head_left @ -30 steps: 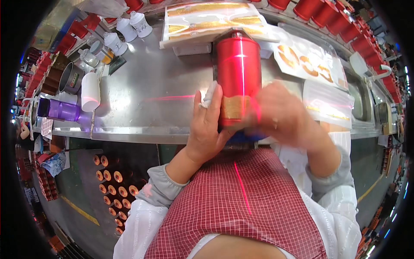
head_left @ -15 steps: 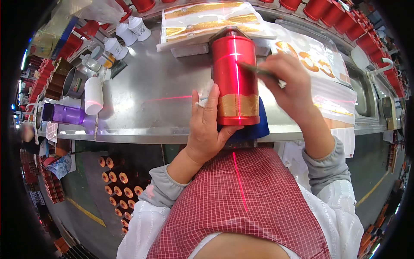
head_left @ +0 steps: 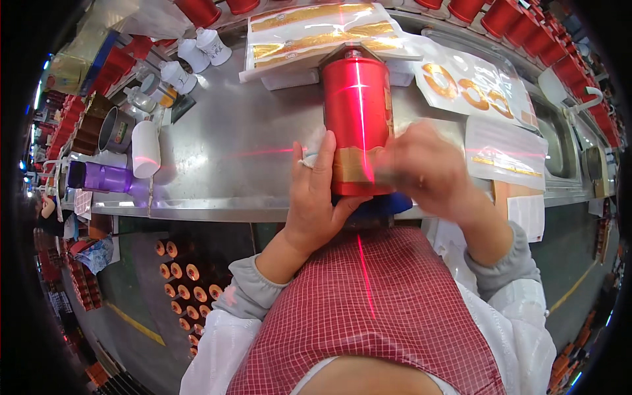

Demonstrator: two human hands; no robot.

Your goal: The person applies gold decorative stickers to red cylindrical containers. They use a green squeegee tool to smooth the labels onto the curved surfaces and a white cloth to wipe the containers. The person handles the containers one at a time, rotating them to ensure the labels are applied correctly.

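A shiny red metal cylinder [head_left: 355, 112] lies lengthwise on a holder at the bench's middle, its narrow neck pointing away from me. A gold band [head_left: 354, 164] wraps its near end. My left hand [head_left: 313, 178] grips the cylinder's near left side, fingers along it and thumb under the near rim; a bit of white material shows between the fingers. Blurred by motion, my right hand [head_left: 431, 168] is closed at the right side of the gold band. A thin dark tool [head_left: 387, 163] smears out from its fingers over the band; its tip cannot be made out.
Gold-printed sheets [head_left: 316, 33] lie behind the cylinder, more clear sheets [head_left: 471, 85] to the right, before a sink [head_left: 563, 148]. White bottles [head_left: 176, 78], a grey cup [head_left: 116, 128], a white roll [head_left: 145, 148] and a purple bottle [head_left: 108, 176] stand left. A laser cross falls on the cylinder.
My right hand has moved from the cylinder's upper part down toward me, bringing the dark tool to the gold band. A gold mark now shows on the cylinder's right side. My left hand keeps its hold.
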